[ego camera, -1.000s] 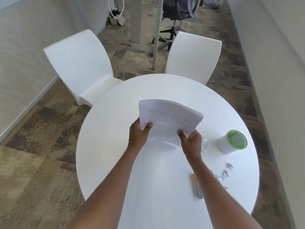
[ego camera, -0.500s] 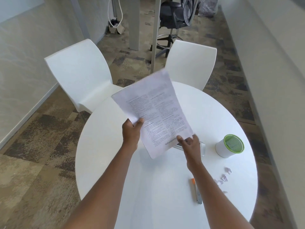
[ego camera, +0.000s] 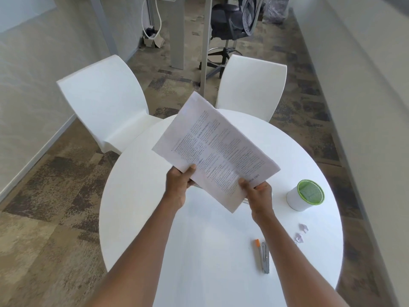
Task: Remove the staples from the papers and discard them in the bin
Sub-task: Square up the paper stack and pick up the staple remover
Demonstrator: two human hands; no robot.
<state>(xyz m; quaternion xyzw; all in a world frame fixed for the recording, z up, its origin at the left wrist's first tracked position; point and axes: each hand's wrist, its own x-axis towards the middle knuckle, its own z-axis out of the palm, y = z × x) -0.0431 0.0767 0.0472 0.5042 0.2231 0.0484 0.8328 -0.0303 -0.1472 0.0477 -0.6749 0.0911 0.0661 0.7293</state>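
Note:
A printed stack of papers (ego camera: 217, 149) is held up, tilted, above the round white table (ego camera: 155, 218). My left hand (ego camera: 179, 185) grips its lower left edge. My right hand (ego camera: 257, 192) pinches the lower right edge, thumb on top. A small white bin with a green rim (ego camera: 306, 196) stands on the table to the right of my right hand. A grey staple tool with an orange tip (ego camera: 263, 254) lies on the table beside my right forearm. Small torn paper bits (ego camera: 301, 232) lie below the bin. No staple can be made out on the papers.
Two white chairs (ego camera: 106, 109) (ego camera: 250, 85) stand at the table's far side. A dark office chair (ego camera: 230, 21) and grey desk legs are farther back. A wall runs along the right.
The papers were lifted from low over the table and turned upright and tilted. My right hand briefly loosened and has gripped the lower right edge again. The camera view tilted up.

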